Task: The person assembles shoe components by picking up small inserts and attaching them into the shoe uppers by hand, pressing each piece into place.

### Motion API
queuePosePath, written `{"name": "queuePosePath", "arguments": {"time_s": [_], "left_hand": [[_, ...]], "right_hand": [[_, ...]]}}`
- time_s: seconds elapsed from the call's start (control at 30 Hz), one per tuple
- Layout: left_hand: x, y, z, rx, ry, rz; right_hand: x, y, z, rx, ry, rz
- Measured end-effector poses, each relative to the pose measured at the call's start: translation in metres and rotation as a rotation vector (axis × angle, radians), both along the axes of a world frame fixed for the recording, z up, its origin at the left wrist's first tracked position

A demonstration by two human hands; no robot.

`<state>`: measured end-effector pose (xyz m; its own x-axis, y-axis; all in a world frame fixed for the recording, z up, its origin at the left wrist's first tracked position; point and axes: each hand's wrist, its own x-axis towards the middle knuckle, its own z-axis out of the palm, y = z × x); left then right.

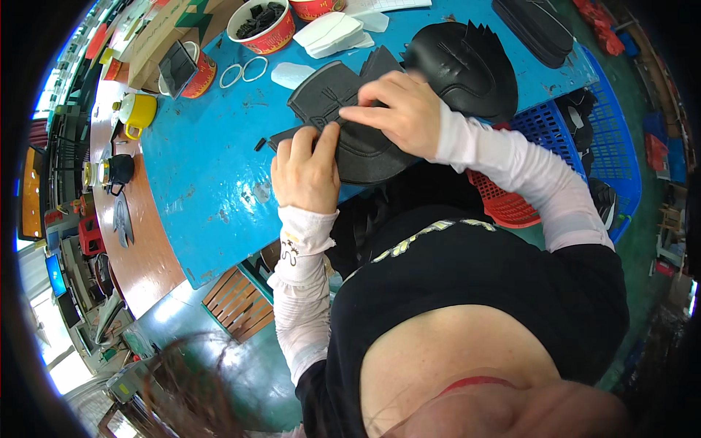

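Nearest, left hand (305, 171) in a pale sleeve, curled tightly at the table's near edge, thumb raised and pressed onto the black flat cut piece (343, 120), fingers tucked beneath its lower margin. Just beyond, right hand (400, 109) laid palm-down across the same piece, fingers half-bent and closed against the top surface, index finger pointing toward the left thumb; both hands in contact with it, neither spread wide. Black flat cut piece lying on the blue table (212, 175), partly overhanging the near edge, with notched tabs at its upper end and stitched or embossed lines on its face. Judged thin, light and flexible, probably synthetic leather or foam-backed sheet: likely to bend under its own weight, not fragile, matte rather than slippery; best gripped by pinching along an edge or tab, with a flat palm steadying the middle. Behind and touching, a second dark moulded panel (467, 66) with a fan of pointed tabs. To the right, a red basket (511, 208) and a blue crate (613, 146) below table level. Farther back, white cut shapes (332, 35), two thin rings (244, 71), a red tub of black bits (261, 25) and another red tub holding a dark slab (187, 69). Far left, a yellow mug (137, 113) and a dark kettle (117, 171) on a brown bench.
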<state>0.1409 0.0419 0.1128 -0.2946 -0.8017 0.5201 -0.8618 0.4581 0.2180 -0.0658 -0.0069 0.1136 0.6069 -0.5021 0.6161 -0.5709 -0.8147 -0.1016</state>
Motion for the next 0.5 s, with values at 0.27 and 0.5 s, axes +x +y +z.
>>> {"name": "queuePosePath", "arguments": {"time_s": [0.27,0.5], "left_hand": [[0.02,0.048,-0.027,0.085,0.716,0.059],[0.012,0.082,-0.038,0.511,1.649,-0.267]], "right_hand": [[-0.018,0.049,0.002,0.269,0.001,0.083],[-0.019,0.033,0.021,0.653,-0.033,0.094]]}}
